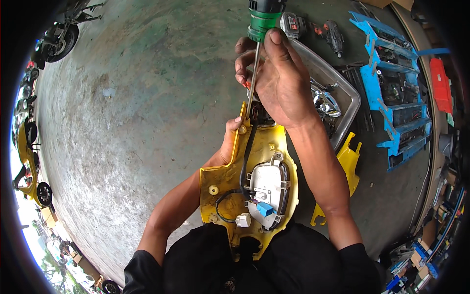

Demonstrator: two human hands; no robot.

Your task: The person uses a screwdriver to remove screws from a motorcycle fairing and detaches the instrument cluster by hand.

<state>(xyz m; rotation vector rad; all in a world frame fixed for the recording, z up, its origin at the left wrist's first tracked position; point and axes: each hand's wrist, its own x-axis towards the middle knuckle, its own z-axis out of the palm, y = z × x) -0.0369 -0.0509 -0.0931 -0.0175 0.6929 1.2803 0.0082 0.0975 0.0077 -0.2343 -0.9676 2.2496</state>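
Observation:
A yellow plastic body panel (220, 181) rests across my lap, inner side up, carrying a pale grey unit (267, 188), black wires, a blue connector (265, 208) and a white connector (243, 220). My left hand (230, 137) grips the panel's upper left edge, fingers hidden behind it. My right hand (279, 78) has thumb and curled fingers around a screwdriver with a green and black handle (262, 22). Its long shaft (253, 73) points down to the panel's upper left part, near my left thumb; the tip is hard to make out.
A metal tray (350, 98) with chrome parts lies right, beside a power tool (334, 39), a battery (293, 24) and another yellow panel (348, 161). Beyond are an open blue toolbox (391, 68) and a red case (440, 85). Motorcycles (63, 41) stand along the far left.

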